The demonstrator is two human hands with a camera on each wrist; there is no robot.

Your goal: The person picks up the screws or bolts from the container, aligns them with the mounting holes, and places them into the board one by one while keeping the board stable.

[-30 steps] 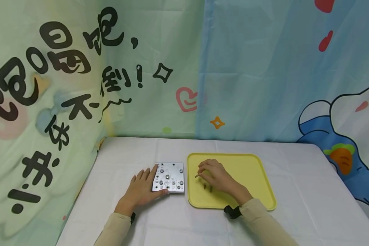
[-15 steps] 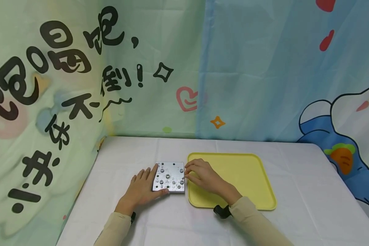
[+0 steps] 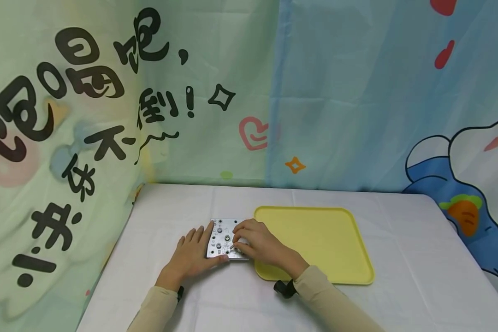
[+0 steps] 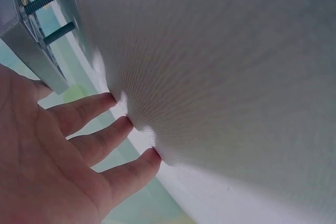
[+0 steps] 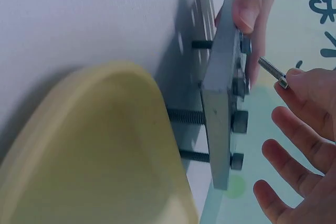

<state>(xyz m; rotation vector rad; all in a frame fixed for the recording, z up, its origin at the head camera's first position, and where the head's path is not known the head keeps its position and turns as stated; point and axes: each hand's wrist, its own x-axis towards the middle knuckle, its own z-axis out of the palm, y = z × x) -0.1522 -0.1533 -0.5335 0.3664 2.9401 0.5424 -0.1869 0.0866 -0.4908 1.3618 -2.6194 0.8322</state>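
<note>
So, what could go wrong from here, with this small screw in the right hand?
The screw may slip, as the right hand pinches only its head end. It could go in crooked, because it is tilted to the metal plate. The plate might shift if the left hand, at its edge, loosens.

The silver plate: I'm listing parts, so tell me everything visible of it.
The silver plate is a flat, roughly square, metal-looking slab with small holes. Screws pass through it, heads above, threaded shanks below. It lies roughly level, left of the yellow tray; I can't tell whether the shanks touch the white cloth. The left-hand grip touches it, thumb at the near edge; the right-hand grip hides part of it from the head camera.
</note>
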